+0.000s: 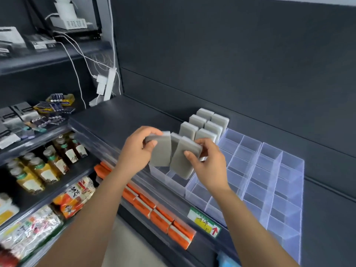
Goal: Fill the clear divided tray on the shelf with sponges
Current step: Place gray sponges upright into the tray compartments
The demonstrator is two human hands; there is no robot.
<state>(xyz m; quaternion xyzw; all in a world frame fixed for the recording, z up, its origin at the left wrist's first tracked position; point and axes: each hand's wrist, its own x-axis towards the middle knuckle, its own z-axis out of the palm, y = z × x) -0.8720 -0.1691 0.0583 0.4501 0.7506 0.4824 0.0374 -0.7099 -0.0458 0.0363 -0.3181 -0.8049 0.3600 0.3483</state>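
A clear divided tray [269, 182] lies on the dark shelf, running from the back wall to the front edge. Several grey sponges [204, 125] stand upright in its far left compartments. My left hand [137, 151] grips a grey sponge [160, 151] above the tray's left front. My right hand [210, 166] grips another grey sponge [185, 158] right beside it. A third grey sponge [175, 139] shows between the two; which hand carries it is unclear. Both held sponges hover over the left columns, apart from the compartments below.
A shelf price label with a red arrow [205, 222] sits on the front rail below the tray. Orange packs [163, 218] line the shelf beneath. Bottles [48, 166] and snack bags [28, 234] fill the left unit. White cables and a power strip [108, 83] hang at the back left.
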